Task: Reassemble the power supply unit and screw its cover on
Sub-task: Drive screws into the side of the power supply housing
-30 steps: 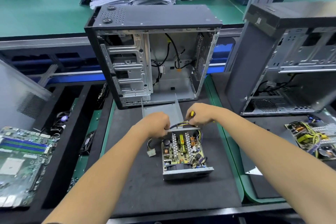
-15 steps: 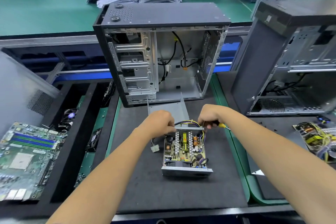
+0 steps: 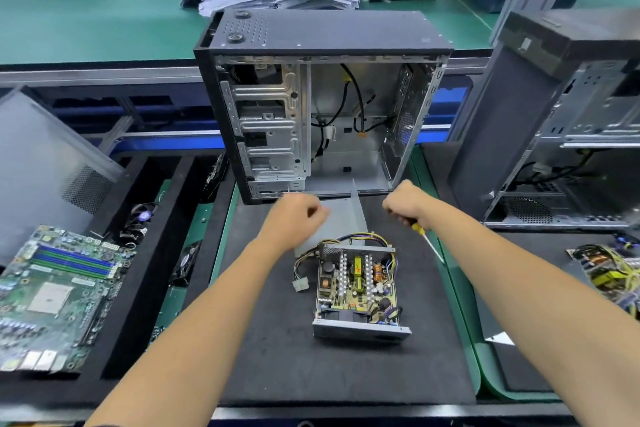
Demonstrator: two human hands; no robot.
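Observation:
The open power supply unit (image 3: 356,291) lies on the black mat (image 3: 277,357), its circuit board and heat sinks exposed. Its cable bundle ends in a white connector (image 3: 300,285) at its left. The grey U-shaped metal cover (image 3: 346,218) lies just behind it, in front of the PC case. My left hand (image 3: 294,218) hovers over the cover's left part with curled fingers; nothing shows in it. Behind the unit's right corner, my right hand (image 3: 405,204) grips a yellow-handled screwdriver (image 3: 424,236), whose shaft points down and to the right.
An open black PC case (image 3: 322,107) stands behind the mat. A second case (image 3: 561,121) stands at the right, with another bare supply board (image 3: 609,274) in front of it. A motherboard (image 3: 59,291) lies at the left. Papers are piled on the green bench (image 3: 86,21).
Both hands have lifted off the unit's rear edge and cables. The left moved back over the cover; the right moved back and right with the screwdriver.

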